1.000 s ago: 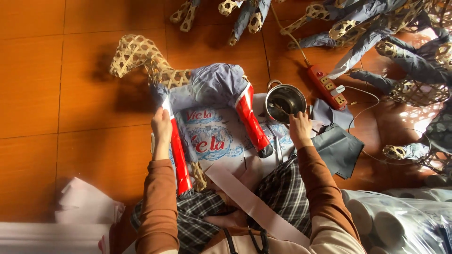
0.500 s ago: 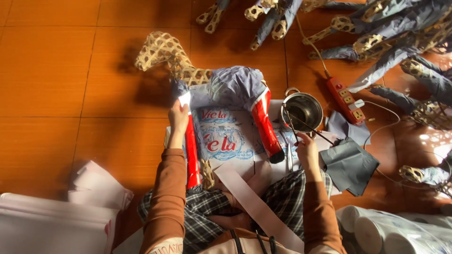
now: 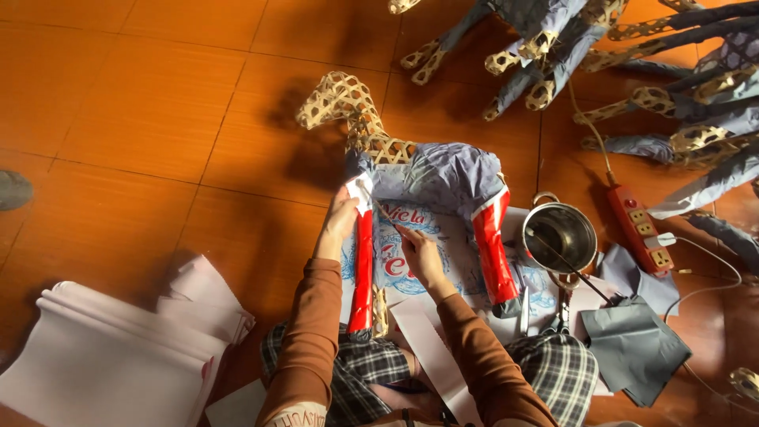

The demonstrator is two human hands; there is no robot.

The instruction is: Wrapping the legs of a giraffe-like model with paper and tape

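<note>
A woven bamboo horse frame [image 3: 341, 99] lies on the floor in front of me. Grey-purple paper [image 3: 447, 178] covers its body, and red paper wraps its front leg [image 3: 364, 273] and hind leg [image 3: 494, 257]. My left hand [image 3: 338, 228] grips the top of the red front leg where a white patch shows. Beside it, my right hand [image 3: 417, 251] pinches a thin stick [image 3: 387, 217] whose tip points at the top of that leg. A white sheet with blue print [image 3: 431, 265] lies under the horse.
A metal pot [image 3: 581, 225] with a stick in it stands right of the horse, next to a red power strip [image 3: 640, 229] and folded grey paper [image 3: 632, 348]. White paper sheets [image 3: 103, 364] are piled lower left. Several paper-covered frames [image 3: 632, 47] lie top right.
My right hand has left the metal pot and come across to the top of the front leg with the thin stick. The left hand has stayed on that leg.
</note>
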